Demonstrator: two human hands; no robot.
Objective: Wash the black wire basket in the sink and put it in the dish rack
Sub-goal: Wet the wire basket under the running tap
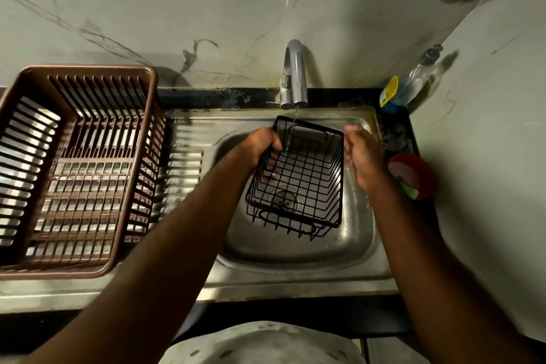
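Observation:
The black wire basket [307,183] is held tilted over the steel sink [295,245], under a thin stream of water from the tap [295,74]. My left hand [263,148] grips its left wall, with the fingers curled inside through the wires. My right hand [362,154] lies with straight fingers against the outside of the basket's right wall. The brown plastic dish rack [88,270] stands on the drainboard at the left with nothing in it.
A clear soap pump bottle [422,74] and a blue and yellow container [388,94] stand at the sink's back right corner. A red bowl [413,174] with a green sponge sits on the right counter edge. Marble walls close the back and right.

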